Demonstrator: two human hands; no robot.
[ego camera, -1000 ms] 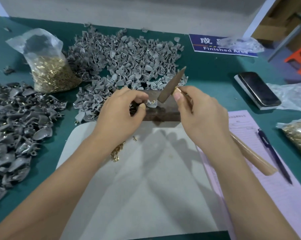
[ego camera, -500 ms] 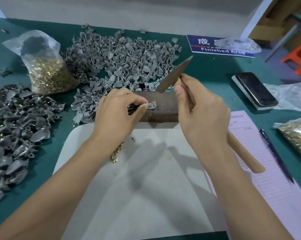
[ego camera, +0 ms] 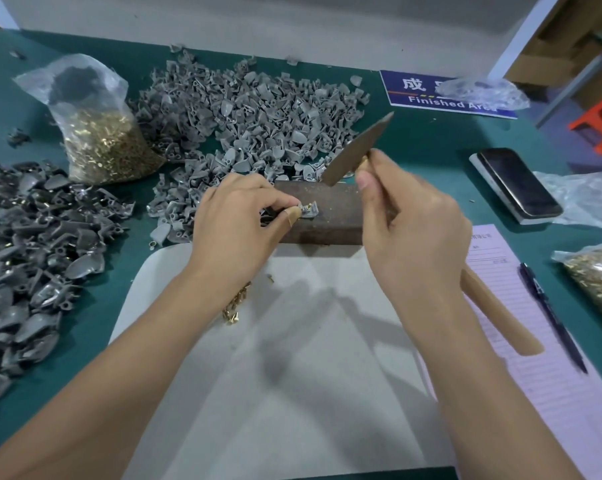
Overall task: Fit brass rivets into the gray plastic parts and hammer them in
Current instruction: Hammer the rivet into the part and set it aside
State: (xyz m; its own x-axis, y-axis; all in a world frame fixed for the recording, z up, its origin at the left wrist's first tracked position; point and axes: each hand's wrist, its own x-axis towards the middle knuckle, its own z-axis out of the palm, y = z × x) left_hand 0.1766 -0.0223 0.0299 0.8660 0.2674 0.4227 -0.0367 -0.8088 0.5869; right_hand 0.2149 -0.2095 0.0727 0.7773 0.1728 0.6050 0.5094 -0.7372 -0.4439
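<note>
We see the left hand (ego camera: 233, 223) pinching a gray plastic part (ego camera: 309, 210) on top of the rusty metal block (ego camera: 330, 216), with a brass rivet (ego camera: 305, 205) standing in it. The right hand (ego camera: 410, 230) grips the hammer (ego camera: 356, 150) by its wooden handle, its head raised above the block. Loose rivets (ego camera: 235, 304) lie on the white mat (ego camera: 292, 375), and a pile of gray parts (ego camera: 251, 116) lies behind the block.

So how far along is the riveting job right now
Done, apparently: the darker pile at far left. I can't confirm rivets in it. In hand: the left hand pinches one gray part with a brass rivet on the metal block; the right hand holds the hammer raised. Left: the big gray pile and a bag of rivets.
</note>
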